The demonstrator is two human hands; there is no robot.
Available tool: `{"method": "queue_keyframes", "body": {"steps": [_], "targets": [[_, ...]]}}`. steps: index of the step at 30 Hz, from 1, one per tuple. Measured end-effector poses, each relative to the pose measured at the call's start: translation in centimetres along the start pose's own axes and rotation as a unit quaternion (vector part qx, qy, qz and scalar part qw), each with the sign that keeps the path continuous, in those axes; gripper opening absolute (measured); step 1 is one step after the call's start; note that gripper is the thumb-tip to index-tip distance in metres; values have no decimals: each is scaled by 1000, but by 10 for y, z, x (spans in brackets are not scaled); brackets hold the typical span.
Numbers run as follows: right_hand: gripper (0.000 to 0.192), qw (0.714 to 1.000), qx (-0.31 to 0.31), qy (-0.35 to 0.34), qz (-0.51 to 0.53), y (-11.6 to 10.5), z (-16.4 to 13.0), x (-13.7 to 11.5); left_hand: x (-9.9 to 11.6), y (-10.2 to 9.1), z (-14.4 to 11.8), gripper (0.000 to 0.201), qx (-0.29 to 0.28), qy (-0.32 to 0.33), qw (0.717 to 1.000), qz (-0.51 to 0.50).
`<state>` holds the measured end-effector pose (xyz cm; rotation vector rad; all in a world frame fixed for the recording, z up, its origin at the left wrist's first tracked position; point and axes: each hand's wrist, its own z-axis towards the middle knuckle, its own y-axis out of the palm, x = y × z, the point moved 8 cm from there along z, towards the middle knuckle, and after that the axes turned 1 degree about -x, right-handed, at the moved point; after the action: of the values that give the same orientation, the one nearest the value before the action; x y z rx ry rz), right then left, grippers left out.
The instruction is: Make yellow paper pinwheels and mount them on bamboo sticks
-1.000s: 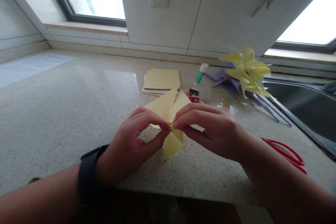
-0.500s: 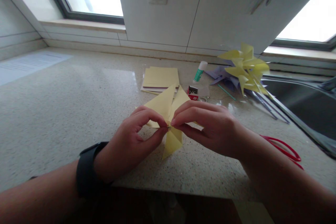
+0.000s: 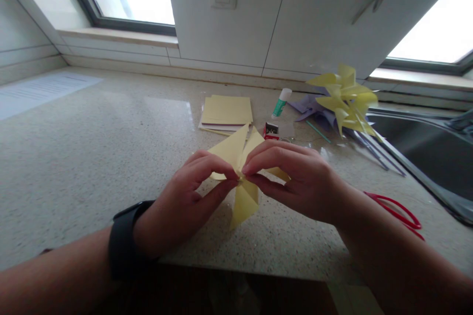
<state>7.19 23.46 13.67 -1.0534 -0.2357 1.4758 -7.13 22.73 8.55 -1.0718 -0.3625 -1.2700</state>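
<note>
Between my hands, just above the counter, is a yellow paper pinwheel (image 3: 246,202) with its folded blades spreading from the centre. My left hand (image 3: 195,197), with a dark watch on the wrist, pinches it near the middle with thumb and forefinger. From the other side my right hand (image 3: 295,177) pinches the same centre, its fingertips almost touching the left ones. Anything small at the centre is hidden by the fingertips. Behind the pinwheel stands a small red open box (image 3: 271,131) with small dark or metallic bits inside. Red-handled scissors (image 3: 401,211) lie partly behind my right forearm.
A stack of yellow paper (image 3: 227,110) and a glue stick (image 3: 281,103) are at the back. Yellow and purple pinwheels (image 3: 342,96) on sticks lie beside the sink (image 3: 424,142) at right. A printed sheet (image 3: 44,91) lies far left. The counter's front edge runs below my hands.
The view has shifted very slightly. Both hands keep their pinch at the pinwheel's centre, and its blades have tilted only a little.
</note>
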Motion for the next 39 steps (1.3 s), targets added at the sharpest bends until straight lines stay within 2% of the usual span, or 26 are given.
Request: {"method": "queue_keyframes", "body": {"steps": [10, 23, 32, 39], "targets": [[14, 1000, 12, 3, 8, -3, 0, -2, 3, 0, -1, 8, -15, 24, 999, 17], [12, 1000, 2, 8, 21, -1, -1, 0, 5, 2, -1, 9, -33, 23, 999, -19], [14, 1000, 1, -6, 14, 2, 0, -4, 3, 0, 1, 8, -5, 18, 1000, -1], [16, 1000, 2, -19, 9, 2, 1, -6, 5, -2, 1, 14, 10, 32, 999, -42]]}}
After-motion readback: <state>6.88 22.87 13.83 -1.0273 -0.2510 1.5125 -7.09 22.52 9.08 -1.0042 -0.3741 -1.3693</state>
